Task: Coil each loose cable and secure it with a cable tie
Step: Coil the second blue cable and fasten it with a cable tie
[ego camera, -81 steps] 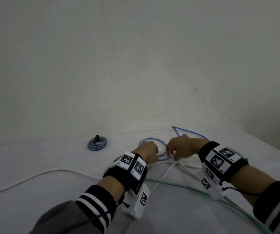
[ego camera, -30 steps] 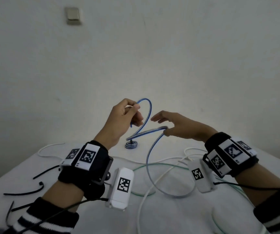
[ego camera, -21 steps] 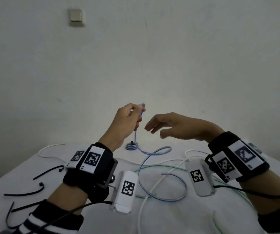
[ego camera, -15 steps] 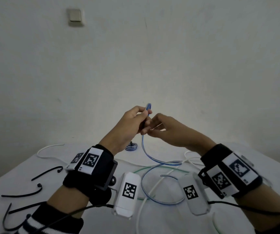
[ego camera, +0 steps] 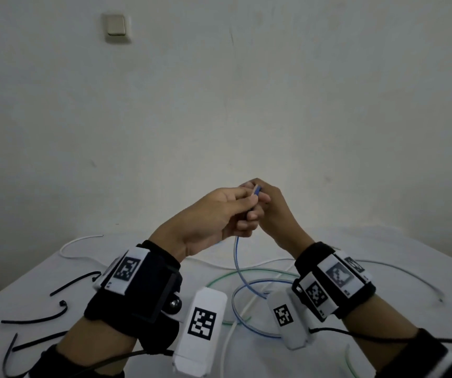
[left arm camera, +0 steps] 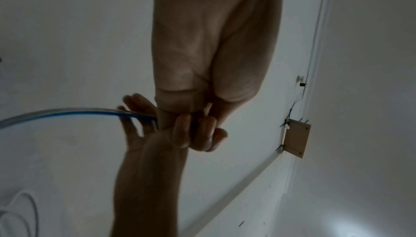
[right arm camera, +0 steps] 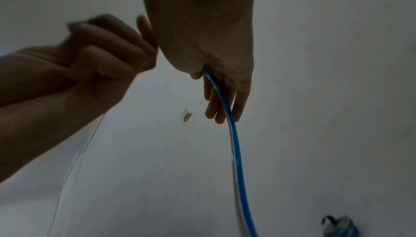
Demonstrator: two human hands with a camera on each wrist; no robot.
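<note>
A blue cable [ego camera: 236, 259] hangs from my two raised hands down to a loose loop [ego camera: 242, 320] on the white table [ego camera: 399, 317]. My left hand [ego camera: 242, 199] pinches the cable's end, which sticks up between its fingertips. My right hand [ego camera: 260, 205] is pressed against the left from behind; in the right wrist view the cable [right arm camera: 234, 134] comes out from under its thumb and runs down along its fingers [right arm camera: 221, 105]. In the left wrist view the cable [left arm camera: 78, 112] arcs in from the left to my curled left fingers [left arm camera: 198, 134]. Several black cable ties [ego camera: 73, 282] lie on the table's left side.
A white cable [ego camera: 81, 241] and a green cable [ego camera: 249, 274] sprawl over the table under my hands. Another white cable [ego camera: 399, 272] runs off to the right. A coiled blue cable [right arm camera: 341, 226] shows blurred in the right wrist view. A switch [ego camera: 115, 25] sits high on the wall.
Both hands have lifted the blue cable off the table. The right hand let it go, then came back to meet the left hand at the cable's end.
</note>
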